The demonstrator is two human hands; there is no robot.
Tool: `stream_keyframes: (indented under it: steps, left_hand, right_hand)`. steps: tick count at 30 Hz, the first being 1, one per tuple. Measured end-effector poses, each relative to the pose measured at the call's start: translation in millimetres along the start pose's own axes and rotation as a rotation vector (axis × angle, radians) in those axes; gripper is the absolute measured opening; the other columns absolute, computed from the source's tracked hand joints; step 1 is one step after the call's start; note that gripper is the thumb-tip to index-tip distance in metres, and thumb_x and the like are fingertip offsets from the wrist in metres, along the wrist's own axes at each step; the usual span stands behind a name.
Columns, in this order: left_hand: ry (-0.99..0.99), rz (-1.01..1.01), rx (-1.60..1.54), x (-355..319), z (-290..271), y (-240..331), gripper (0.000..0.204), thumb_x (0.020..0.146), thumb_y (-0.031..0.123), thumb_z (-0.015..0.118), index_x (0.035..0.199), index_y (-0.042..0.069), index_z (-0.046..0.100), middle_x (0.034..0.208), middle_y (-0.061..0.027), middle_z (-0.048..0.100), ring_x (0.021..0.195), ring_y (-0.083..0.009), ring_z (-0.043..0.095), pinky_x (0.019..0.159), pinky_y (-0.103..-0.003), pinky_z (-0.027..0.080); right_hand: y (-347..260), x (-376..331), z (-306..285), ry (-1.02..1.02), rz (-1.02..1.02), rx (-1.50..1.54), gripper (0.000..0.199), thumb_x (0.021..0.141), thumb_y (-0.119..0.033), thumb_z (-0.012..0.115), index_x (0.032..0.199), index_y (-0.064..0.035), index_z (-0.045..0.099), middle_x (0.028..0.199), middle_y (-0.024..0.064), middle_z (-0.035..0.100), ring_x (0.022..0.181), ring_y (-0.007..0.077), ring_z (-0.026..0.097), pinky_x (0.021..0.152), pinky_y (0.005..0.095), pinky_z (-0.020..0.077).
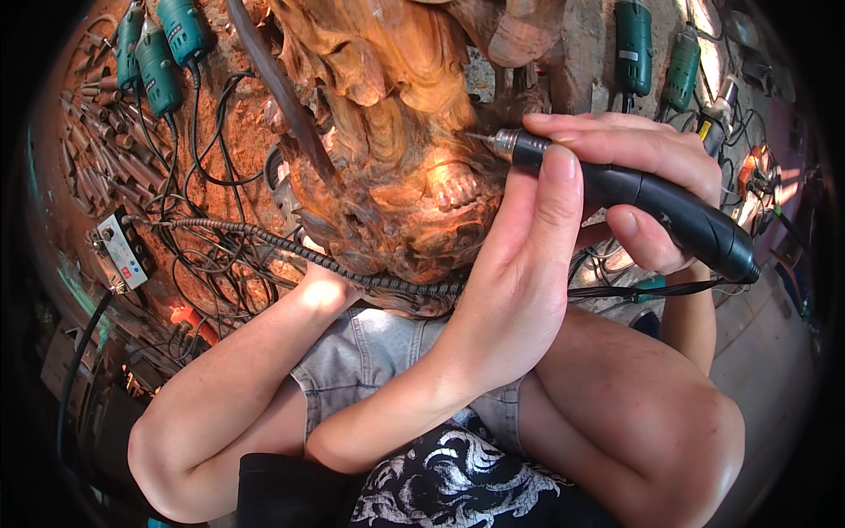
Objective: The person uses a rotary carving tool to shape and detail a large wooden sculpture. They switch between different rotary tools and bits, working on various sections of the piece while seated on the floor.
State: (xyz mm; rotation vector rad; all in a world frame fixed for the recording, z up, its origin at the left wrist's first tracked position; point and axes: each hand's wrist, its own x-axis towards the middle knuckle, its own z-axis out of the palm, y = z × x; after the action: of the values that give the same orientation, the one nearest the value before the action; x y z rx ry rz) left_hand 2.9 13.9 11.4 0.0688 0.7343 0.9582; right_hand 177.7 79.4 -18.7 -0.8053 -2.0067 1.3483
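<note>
A curved black rotary carving handpiece [678,207] is gripped in my right hand [660,158], fingers along its top and thumb underneath. My left hand [528,255] rises from below, its thumb pressed on the handpiece near the front collar; its other fingers are mostly hidden. The thin metal bit [478,136] points left at the brown carved wood sculpture [378,167]; whether it touches cannot be made out. A carved foot with toes [453,183] shows on the wood just below the bit. A cord leaves the handpiece's rear end.
Several green power tools [158,75] with tangled black cords lie at the far left, and green tools [634,48] at the far right. Many carving bits or chisels [106,150] are heaped left. A control box [121,251] and a ribbed hose [308,255] lie nearby. My crossed legs [634,378] flank the sculpture's base.
</note>
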Motion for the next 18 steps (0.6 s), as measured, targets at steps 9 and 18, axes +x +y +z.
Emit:
stream_keyframes:
  steps: [9,18]
  left_hand:
    - [-0.020,0.009,-0.005,-0.4,-1.3,-1.4,0.053,0.118,0.038,0.029,0.149,-0.004,0.038,0.138,-0.0097,0.056,0.129,-0.0163,0.055,0.112,-0.032,0.045]
    - [0.032,-0.016,0.102,2.0,-1.2,4.2,0.064,0.117,0.047,0.027,0.157,-0.002,0.033,0.144,-0.0178,0.054,0.133,-0.0251,0.056,0.112,-0.043,0.047]
  right_hand:
    - [-1.1,-0.4,-0.8,-0.003,0.007,0.012,0.060,0.093,-0.045,0.068,0.120,0.0088,0.071,0.117,0.0346,0.072,0.109,0.0446,0.075,0.093,0.0485,0.0615]
    - [5.3,8.0,0.3,-0.001,-0.032,0.015,0.061,0.091,-0.045,0.069,0.121,0.0085,0.071,0.120,0.0369,0.071,0.099,0.0410,0.077,0.088,0.0436,0.0620]
